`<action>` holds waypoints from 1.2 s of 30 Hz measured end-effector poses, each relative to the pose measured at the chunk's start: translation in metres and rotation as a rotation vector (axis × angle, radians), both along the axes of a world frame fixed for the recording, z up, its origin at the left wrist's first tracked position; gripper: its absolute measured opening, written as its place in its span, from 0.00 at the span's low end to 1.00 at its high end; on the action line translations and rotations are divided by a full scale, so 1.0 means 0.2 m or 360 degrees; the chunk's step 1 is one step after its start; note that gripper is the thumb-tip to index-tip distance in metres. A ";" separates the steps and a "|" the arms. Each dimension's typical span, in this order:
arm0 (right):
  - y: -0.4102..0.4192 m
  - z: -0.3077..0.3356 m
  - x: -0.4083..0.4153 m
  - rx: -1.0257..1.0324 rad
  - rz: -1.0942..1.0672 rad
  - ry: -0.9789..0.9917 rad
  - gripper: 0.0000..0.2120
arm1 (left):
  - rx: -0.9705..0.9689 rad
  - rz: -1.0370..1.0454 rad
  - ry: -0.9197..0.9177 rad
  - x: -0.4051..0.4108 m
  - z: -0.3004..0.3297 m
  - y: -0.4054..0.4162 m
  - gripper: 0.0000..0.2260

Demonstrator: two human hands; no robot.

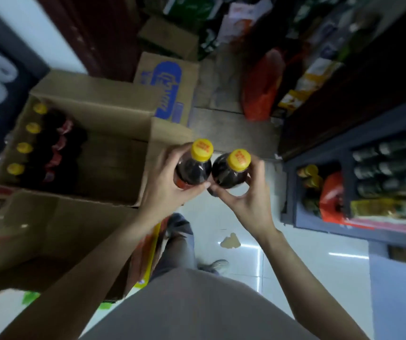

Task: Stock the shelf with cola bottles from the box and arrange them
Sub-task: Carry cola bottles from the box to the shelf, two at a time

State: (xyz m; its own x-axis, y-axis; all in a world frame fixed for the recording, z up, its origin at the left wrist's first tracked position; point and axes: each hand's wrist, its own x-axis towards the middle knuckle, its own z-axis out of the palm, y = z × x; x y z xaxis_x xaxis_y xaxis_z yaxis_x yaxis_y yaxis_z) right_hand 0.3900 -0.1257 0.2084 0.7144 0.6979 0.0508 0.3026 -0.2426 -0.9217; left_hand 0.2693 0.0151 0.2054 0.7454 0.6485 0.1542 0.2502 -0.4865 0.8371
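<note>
hands: left hand point(165, 190) and right hand point(246, 197) each grip one cola bottle point(192, 168), the two touching, over the floor | box point(113, 192), left — four bottles remain | shelf point(319, 217), right — partly stocked, judged midway

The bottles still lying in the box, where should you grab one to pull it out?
Grab a bottle in the box by its neck, just under the yellow cap, coming from above. The row is packed tight, so only the cap ends leave room for fingers.
</note>
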 end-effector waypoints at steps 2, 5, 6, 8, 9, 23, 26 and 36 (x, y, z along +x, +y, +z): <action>-0.28 0.00 0.02 -0.0026 -0.0139 0.0005 0.32 | -0.0023 -0.0197 0.0016 0.07 0.01 -0.22 0.29; -0.67 0.04 0.04 -0.0043 -0.0341 0.0014 0.33 | -0.0050 -0.0345 0.0004 0.17 0.02 -0.54 0.31; -0.80 0.05 0.05 -0.0051 -0.0395 0.0023 0.33 | -0.0062 -0.0383 0.0002 0.21 0.03 -0.64 0.32; -1.03 0.08 0.08 -0.0065 -0.0481 0.0012 0.32 | -0.0092 -0.0442 0.0002 0.29 0.06 -0.84 0.33; -1.14 0.11 0.09 -0.0064 -0.0521 -0.0004 0.31 | -0.0109 -0.0464 0.0004 0.33 0.08 -0.93 0.34; -2.12 0.53 0.71 0.0390 -0.0744 0.0013 0.33 | -0.0178 -0.0856 -0.0412 1.13 0.53 -1.75 0.27; -2.26 0.72 0.91 0.0516 -0.0699 0.0056 0.34 | -0.0015 -0.0928 -0.0579 1.32 0.70 -1.87 0.27; -2.55 1.37 1.50 0.0851 -0.0564 -0.0173 0.24 | 0.0604 -0.0812 -0.0891 1.72 1.36 -2.19 0.29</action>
